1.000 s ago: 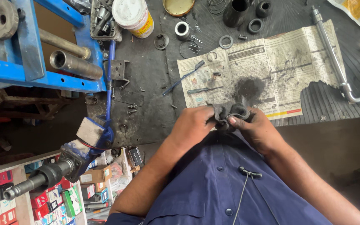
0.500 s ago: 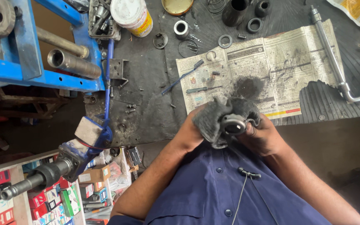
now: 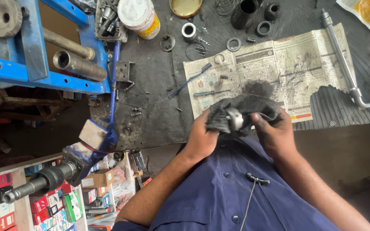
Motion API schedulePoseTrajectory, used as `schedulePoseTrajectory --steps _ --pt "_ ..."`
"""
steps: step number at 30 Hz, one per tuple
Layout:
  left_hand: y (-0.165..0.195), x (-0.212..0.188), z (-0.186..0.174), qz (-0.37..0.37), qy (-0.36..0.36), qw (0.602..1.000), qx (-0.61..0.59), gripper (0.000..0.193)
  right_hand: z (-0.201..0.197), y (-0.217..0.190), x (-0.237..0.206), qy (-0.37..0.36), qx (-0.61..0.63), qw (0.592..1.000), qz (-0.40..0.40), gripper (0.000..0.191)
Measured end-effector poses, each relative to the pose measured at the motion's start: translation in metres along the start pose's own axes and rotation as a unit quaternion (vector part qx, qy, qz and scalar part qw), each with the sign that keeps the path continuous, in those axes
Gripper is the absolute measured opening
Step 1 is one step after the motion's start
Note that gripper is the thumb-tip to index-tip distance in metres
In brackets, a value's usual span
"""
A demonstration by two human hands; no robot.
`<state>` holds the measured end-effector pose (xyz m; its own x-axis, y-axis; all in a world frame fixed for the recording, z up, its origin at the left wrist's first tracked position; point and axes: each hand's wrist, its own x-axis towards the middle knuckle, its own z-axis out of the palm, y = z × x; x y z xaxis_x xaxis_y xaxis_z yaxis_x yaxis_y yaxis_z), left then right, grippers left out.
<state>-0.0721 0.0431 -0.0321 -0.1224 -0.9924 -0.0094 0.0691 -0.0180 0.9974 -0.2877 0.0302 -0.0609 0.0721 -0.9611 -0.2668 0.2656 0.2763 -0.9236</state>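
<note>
Workbench (image 3: 159,94): dark, greasy, gritty top filling the upper middle of the frame, ribbed rubber mat (image 3: 343,107) at the right edge. A stained, creased newspaper (image 3: 296,60) lies spread over the upper right, an oily black patch near its lower middle. Left of the bench, a blue-painted steel frame (image 3: 35,72) with two plain metal tubes across it; below, at lower left, shelves of small red, green and white cartons (image 3: 5,205) and a vise-like clamp holding a steel shaft (image 3: 43,182).

Loose on the bench: flat washers and rings (image 3: 234,43), a black cylindrical sleeve (image 3: 244,13), small screws (image 3: 135,111), a toothbrush (image 3: 191,80) with a blue handle lying partly on the paper, a long bent chrome bar (image 3: 343,60) at the right.

Containers: a white plastic tub (image 3: 138,17) at top, lid on (contents not visible); a shallow brass-coloured round tin (image 3: 186,6) beside it, open, looks empty from here.

Hands, lower centre: the left hand (image 3: 200,139) and right hand (image 3: 273,134) both clutch a dark, grimy rag (image 3: 245,107), fingers curled tight into the cloth. Nested in the rag between them, a small round metal part (image 3: 235,119), dull grey face showing. Held just above the bench's near edge, in front of a dark blue buttoned shirt (image 3: 236,192).
</note>
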Motion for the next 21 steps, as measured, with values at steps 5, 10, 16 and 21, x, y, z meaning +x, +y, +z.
schedulePoseTrajectory --steps 5,10,16,21 --pt "-0.020 -0.005 -0.007 -0.050 -0.018 0.988 -0.146 0.030 -0.004 -0.035 -0.003 -0.119 0.338 0.926 0.117 0.053" --pt "-0.015 -0.006 -0.005 -0.046 -0.020 0.989 -0.137 0.030 -0.004 -0.023 0.000 -0.219 0.475 0.842 0.132 0.021" --pt "-0.002 -0.005 -0.002 -0.008 -0.024 0.996 -0.086 0.032 0.002 0.007 0.002 -0.159 0.269 0.944 0.104 0.048" --pt "0.005 -0.006 0.003 0.061 -0.027 0.997 0.031 0.030 0.000 0.011 0.004 -0.148 0.092 0.982 0.070 0.058"
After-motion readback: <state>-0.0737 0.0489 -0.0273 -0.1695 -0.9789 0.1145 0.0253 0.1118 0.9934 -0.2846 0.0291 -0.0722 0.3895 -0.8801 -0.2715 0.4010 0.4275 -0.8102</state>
